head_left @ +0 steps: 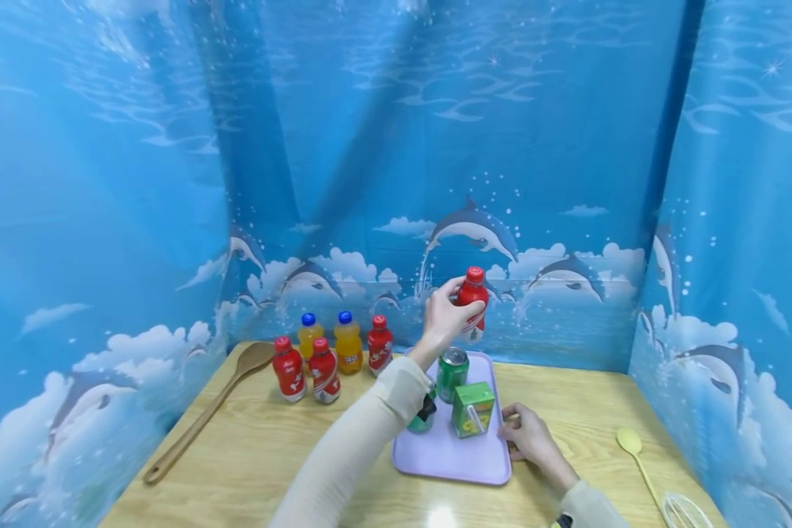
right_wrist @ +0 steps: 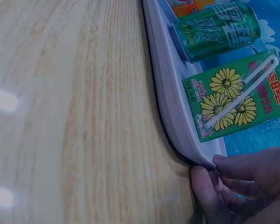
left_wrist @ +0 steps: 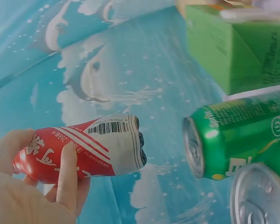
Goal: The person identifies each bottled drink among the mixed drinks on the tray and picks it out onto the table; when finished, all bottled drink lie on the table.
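Note:
My left hand [head_left: 444, 320] grips a red-capped red bottle [head_left: 473, 296] upright in the air above the far end of a lilac tray [head_left: 445, 463]. In the left wrist view the bottle's [left_wrist: 91, 148] pale base and barcode show, apart from the green cans [left_wrist: 242, 133]. On the tray stand a green can [head_left: 452, 372], a green drink carton [head_left: 473, 412] with a straw on its side, and another can [head_left: 422, 421] partly hidden by my left forearm. My right hand [head_left: 533, 440] pinches the tray's right rim between thumb and fingers; the right wrist view shows this hand [right_wrist: 242, 184] at the edge.
Left of the tray stand several red bottles [head_left: 325, 374] and two orange drinks with blue caps [head_left: 348, 345]. A wooden spoon [head_left: 204, 418] lies at the far left. At the right lie a yellow spoon [head_left: 630, 441] and a whisk [head_left: 685, 512]. A dolphin-print curtain [head_left: 396, 183] surrounds the table.

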Demonstrator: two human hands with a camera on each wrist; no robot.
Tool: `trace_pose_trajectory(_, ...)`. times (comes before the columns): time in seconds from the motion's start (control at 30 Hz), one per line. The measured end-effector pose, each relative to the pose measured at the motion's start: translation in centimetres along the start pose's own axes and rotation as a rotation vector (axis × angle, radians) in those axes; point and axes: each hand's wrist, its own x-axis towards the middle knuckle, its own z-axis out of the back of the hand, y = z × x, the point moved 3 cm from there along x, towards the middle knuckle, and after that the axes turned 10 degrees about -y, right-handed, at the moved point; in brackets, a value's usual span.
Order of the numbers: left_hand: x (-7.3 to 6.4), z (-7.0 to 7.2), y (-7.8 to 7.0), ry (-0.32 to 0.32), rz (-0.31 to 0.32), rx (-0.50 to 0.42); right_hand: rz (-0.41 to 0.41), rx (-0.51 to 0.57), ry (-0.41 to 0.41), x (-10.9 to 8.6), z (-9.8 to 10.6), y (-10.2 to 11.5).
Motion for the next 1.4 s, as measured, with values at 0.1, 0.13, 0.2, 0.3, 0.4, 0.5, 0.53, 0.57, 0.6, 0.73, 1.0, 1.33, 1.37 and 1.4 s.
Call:
trace_pose_trajectory(0.1,0.0,0.7,-0.4,0.045,0.0,-0.09,0.0,-0.003,0.005,0.0,0.0,-0.1)
trace_pose_trajectory(0.13,0.1,0.9,-0.5,0.067,-0.001,-0.117,-0.003,-0.002,0.005,0.0,0.0,-0.2)
trace_pose_trajectory(0.2,0.0,1.5,-0.7,0.117,0.006,-0.163,-0.003,-0.004,0.006,0.0,0.0,-0.3)
trace_pose_trajectory(0.3,-0.1,2.4,-1.1,0.184,0.015,-0.2,-0.007,0.001,0.008,0.1,0.1,-0.4)
trace_pose_trajectory(0.4,-0.2,3.5,-1.5,0.249,0.022,-0.223,-0.005,0.0,0.013,0.2,0.1,-0.4)
trace_pose_trajectory(0.5,-0.3,4.5,-1.8,0.31,0.029,-0.244,-0.003,-0.009,0.016,0.2,0.2,-0.3)
trace_pose_trajectory(0.53,-0.4,4.8,-1.9,0.326,0.035,-0.254,0.0,-0.012,0.017,0.2,0.2,-0.3)
trace_pose_trajectory(0.57,-0.4,5.1,-2.0,0.339,0.041,-0.261,0.0,-0.01,0.018,0.2,0.2,-0.3)
trace_pose_trajectory(0.6,-0.5,5.5,-2.1,0.351,0.046,-0.265,-0.001,-0.01,0.02,0.2,0.3,-0.3)
trace_pose_trajectory(0.73,-0.7,6.9,-2.2,0.376,0.058,-0.267,-0.003,-0.008,0.025,0.2,0.3,-0.3)
trace_pose_trajectory(1.0,-1.3,10.9,-1.4,0.347,0.056,-0.214,0.001,-0.002,0.033,0.5,0.2,0.0)
trace_pose_trajectory(1.33,-2.1,15.8,1.6,0.23,0.083,-0.091,0.003,0.006,0.038,0.6,0.0,-0.2)
trace_pose_trajectory(1.37,-2.2,16.2,1.9,0.217,0.077,-0.078,0.002,0.004,0.041,0.6,0.0,-0.2)
trace_pose_trajectory(1.4,-2.2,16.6,2.2,0.203,0.071,-0.061,0.003,0.0,0.044,0.6,0.0,-0.2)
